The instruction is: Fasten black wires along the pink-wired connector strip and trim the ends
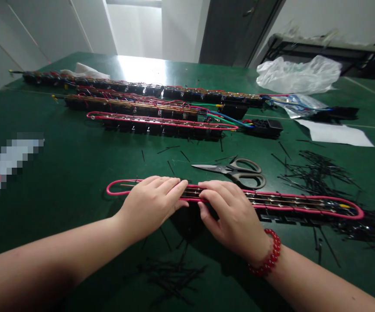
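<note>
Left hand [158,200], right hand [231,212] clasping red-looped strip [288,201]; scissors [228,169] just beyond; black ties [314,173] scattered nearby.

We are in what looks like an assembly workshop: a green worktable [70,173] bears scissors [227,169] just beyond our right hand [229,212], loose black ties [317,173] to its right, and wired assemblies [161,125] farther ahead.

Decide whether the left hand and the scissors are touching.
Apart. The head view shows green table between the left hand and the blade tip of the scissors.
</note>
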`<state>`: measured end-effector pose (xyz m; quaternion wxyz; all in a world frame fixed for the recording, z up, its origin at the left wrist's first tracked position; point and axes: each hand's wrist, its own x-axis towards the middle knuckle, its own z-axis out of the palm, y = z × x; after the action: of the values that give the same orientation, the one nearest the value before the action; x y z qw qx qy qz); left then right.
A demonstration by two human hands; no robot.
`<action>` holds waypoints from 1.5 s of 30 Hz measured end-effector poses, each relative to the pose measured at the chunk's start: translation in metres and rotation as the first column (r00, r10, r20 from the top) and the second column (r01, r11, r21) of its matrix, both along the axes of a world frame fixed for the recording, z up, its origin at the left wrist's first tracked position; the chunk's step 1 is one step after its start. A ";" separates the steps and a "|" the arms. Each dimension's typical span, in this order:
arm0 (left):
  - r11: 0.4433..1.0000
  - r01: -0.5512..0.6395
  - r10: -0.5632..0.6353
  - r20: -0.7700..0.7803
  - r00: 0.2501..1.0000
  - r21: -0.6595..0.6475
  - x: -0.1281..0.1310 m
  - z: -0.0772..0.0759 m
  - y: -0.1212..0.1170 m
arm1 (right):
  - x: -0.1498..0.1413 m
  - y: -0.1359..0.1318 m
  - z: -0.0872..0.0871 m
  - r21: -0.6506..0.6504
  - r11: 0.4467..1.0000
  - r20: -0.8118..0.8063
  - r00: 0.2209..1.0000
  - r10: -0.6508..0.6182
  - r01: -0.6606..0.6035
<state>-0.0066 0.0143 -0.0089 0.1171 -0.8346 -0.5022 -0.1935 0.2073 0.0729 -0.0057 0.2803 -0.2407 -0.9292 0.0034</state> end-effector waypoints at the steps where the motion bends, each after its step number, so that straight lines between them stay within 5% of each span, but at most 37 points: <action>1: 1.000 -0.002 0.002 0.005 1.000 -0.014 0.000 0.000 0.000 | 0.000 0.000 0.000 -0.015 1.000 0.001 1.000 -0.002 0.002; 12: 0.997 -0.020 0.021 0.001 1.000 -0.072 0.000 0.003 -0.001 | -0.002 0.001 0.000 -0.105 0.994 -0.040 0.999 0.003 -0.007; 23: 0.993 -0.078 0.076 -0.021 0.997 -0.094 0.000 0.006 -0.007 | -0.003 0.001 0.000 -0.059 0.998 0.019 1.000 0.015 -0.014; 25: 1.000 -0.026 0.026 -0.009 1.000 -0.009 0.001 0.010 -0.011 | -0.003 0.001 0.000 -0.053 0.998 0.041 0.999 0.022 -0.019; 27: 0.987 0.160 -0.160 -0.022 0.987 0.011 0.001 0.014 -0.014 | -0.003 0.001 0.000 -0.054 0.998 0.052 0.998 0.023 -0.020; 29: 0.908 0.414 -0.418 -0.095 0.903 -0.058 0.002 0.014 -0.014 | -0.004 0.001 0.000 -0.050 0.999 0.048 0.999 0.014 -0.011; 31: 0.830 0.535 -0.556 -0.153 0.817 -0.157 0.003 0.012 -0.012 | -0.004 0.001 -0.001 -0.034 0.999 0.029 1.000 0.009 -0.008; 45: 0.798 0.567 -0.593 -0.102 0.798 -0.205 0.001 0.009 -0.007 | -0.005 0.002 -0.002 -0.009 1.000 0.009 1.000 0.019 -0.019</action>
<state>-0.0051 0.0077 -0.0001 0.0230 -0.9679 -0.2246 -0.1103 0.2025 0.0749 -0.0081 0.2749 -0.2332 -0.9327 0.0089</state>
